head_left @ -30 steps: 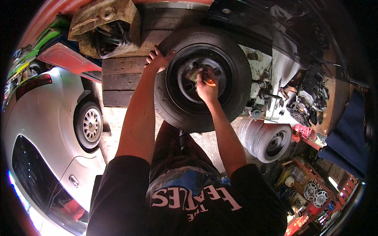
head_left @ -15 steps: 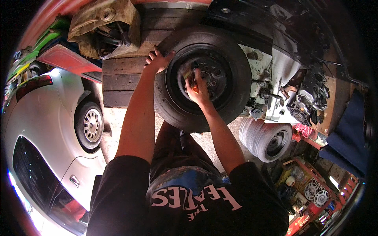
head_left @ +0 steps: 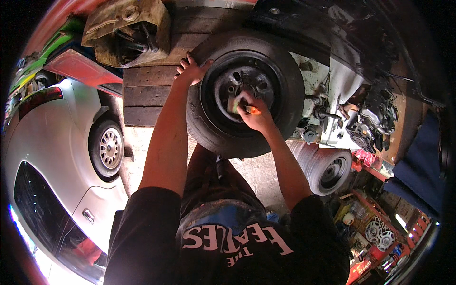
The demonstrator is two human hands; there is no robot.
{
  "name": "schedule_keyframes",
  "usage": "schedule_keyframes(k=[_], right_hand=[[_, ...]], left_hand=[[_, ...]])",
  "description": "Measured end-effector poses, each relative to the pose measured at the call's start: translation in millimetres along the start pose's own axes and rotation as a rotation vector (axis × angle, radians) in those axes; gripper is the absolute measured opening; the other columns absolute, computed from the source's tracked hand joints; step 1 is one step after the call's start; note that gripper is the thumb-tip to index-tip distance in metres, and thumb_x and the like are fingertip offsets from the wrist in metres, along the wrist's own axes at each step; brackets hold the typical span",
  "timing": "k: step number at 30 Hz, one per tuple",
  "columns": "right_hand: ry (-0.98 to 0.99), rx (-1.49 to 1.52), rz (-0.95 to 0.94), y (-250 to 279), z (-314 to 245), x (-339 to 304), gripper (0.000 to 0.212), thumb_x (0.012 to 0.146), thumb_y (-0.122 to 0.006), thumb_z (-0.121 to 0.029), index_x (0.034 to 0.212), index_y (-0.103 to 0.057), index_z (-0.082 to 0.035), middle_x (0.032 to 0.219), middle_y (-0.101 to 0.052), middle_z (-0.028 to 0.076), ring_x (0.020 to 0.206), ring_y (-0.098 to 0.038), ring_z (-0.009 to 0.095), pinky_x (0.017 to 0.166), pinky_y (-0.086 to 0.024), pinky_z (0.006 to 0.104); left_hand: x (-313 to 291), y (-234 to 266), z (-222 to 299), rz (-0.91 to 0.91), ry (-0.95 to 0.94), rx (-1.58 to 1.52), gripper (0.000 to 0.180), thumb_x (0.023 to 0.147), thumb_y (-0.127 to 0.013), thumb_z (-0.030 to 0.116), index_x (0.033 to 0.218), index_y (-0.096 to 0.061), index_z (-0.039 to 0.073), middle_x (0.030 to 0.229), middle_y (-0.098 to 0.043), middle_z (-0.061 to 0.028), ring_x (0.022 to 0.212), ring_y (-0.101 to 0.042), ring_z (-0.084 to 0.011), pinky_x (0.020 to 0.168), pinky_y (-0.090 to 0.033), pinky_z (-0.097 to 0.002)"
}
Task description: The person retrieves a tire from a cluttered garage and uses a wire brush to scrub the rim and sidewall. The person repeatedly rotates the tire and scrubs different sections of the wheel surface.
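From the head view, I have a wheel (head_left: 292, 90) in the upper middle of the frame, its rim face toward me, over a worktop of dark planks (head_left: 147, 90). My left hand (head_left: 191, 72) lies loose against the tyre's upper-left side, fingers spread, gripping nothing. My right hand (head_left: 257, 116) is clenched around a small tool with an orange end (head_left: 253, 110), held over the lower middle of the black rim (head_left: 247, 85); the tool's pale part is blurred, so I can't tell whether it touches the metal. At the upper left, a cut-open, grimy plastic container (head_left: 105, 35) holds dark parts. A silver car (head_left: 57, 128) fills the left edge. Right of the wheel are greasy metal engine parts (head_left: 377, 116), with more wheels (head_left: 306, 164) below them and dark blue cloth (head_left: 418, 166) at the far right.
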State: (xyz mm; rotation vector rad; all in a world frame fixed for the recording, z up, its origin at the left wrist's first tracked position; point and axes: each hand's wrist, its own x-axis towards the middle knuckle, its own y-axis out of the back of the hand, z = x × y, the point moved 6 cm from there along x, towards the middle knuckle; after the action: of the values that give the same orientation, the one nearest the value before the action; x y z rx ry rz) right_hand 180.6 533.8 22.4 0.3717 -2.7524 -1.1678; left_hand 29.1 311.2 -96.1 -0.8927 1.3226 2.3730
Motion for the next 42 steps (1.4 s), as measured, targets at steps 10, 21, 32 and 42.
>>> schedule_keyframes(k=[10,21,32,42], right_hand=[[0.019,0.110,-0.004,13,16,-16,0.031,0.088,-0.065,-0.018,0.112,-0.048,-0.008,0.083,-0.066,0.021,0.075,-0.068,0.039,0.060,-0.055,0.0452],[-0.075,0.105,0.184,22,22,-32,0.037,0.088,-0.064,-0.013,0.121,-0.048,-0.005,0.083,-0.068,0.018,0.074,-0.069,0.037,0.064,-0.055,0.0415],[-0.137,0.077,0.214,-15,44,-54,0.039,0.089,-0.066,-0.020,0.125,-0.055,-0.012,0.118,-0.060,0.021,0.103,-0.063,0.034,0.086,-0.053,0.0410],[-0.086,-0.103,0.248,17,40,-69,0.043,0.087,-0.066,-0.015,0.125,-0.051,-0.001,0.092,-0.063,0.018,0.079,-0.065,0.039,0.068,-0.052,0.0456]], left_hand=[[-14,7,13,-0.039,0.028,-0.025,0.120,0.076,-0.038,0.089,0.154,0.015,0.016,0.161,0.005,-0.0213,0.147,-0.002,-0.0464,0.113,-0.010,-0.0672],[-13,7,12,-0.039,0.022,-0.009,0.121,0.074,-0.036,0.091,0.154,0.016,0.015,0.161,0.005,-0.0212,0.147,-0.002,-0.0468,0.112,-0.011,-0.0673],[23,-8,-9,0.001,-0.026,0.064,0.122,0.074,-0.038,0.090,0.154,0.016,0.016,0.161,0.004,-0.0206,0.146,-0.003,-0.0474,0.113,-0.011,-0.0670],[-11,5,14,-0.062,0.004,-0.007,0.118,0.076,-0.035,0.089,0.153,0.017,0.016,0.160,0.006,-0.0238,0.145,-0.001,-0.0498,0.114,-0.010,-0.0645]])
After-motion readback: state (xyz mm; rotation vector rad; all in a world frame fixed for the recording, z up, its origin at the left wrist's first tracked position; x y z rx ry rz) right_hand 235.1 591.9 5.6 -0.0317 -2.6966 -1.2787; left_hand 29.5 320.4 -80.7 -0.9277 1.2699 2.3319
